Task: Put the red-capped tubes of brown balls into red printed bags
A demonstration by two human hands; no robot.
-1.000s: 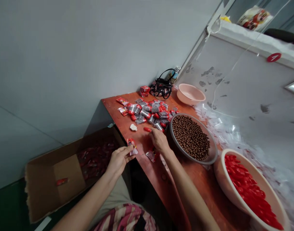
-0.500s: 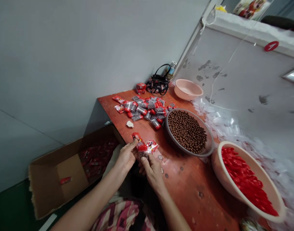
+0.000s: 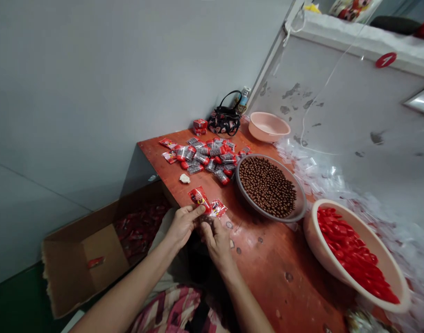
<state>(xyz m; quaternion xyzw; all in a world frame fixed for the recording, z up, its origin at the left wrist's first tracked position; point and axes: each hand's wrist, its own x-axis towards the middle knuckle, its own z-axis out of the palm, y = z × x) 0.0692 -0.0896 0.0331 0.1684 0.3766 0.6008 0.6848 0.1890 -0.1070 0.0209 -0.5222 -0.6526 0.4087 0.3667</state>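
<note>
**At the wooden table (image 3: 267, 286): both hands closed on a small packet (image 3: 205, 221)**

Over the table's near edge, the left hand (image 3: 183, 225) curls its fingers around the small packet and the right hand (image 3: 217, 243) grips it from the other side. Most of the packet is hidden; only a dark filling shows between the fingers. Just beyond the hands lie two red sachets (image 3: 199, 198), their printing too small to read. The one legible mark is a numeral 1 on a round red tag (image 3: 385, 59) on the wall.

Farther along the table: a heap of clear packets (image 3: 205, 157) with red ends, a small stack of red boxes (image 3: 199, 126), a black handbag (image 3: 225, 122) and a small bottle (image 3: 244, 97). To the right sit a grey bowl (image 3: 304, 203) of brown beads (image 3: 267, 186), a pink basin (image 3: 371, 245) of red plastic pieces (image 3: 350, 254) and a smaller pink basin (image 3: 268, 127). Below the edge, a cardboard box (image 3: 76, 261) holds more red packets (image 3: 138, 222).
</note>
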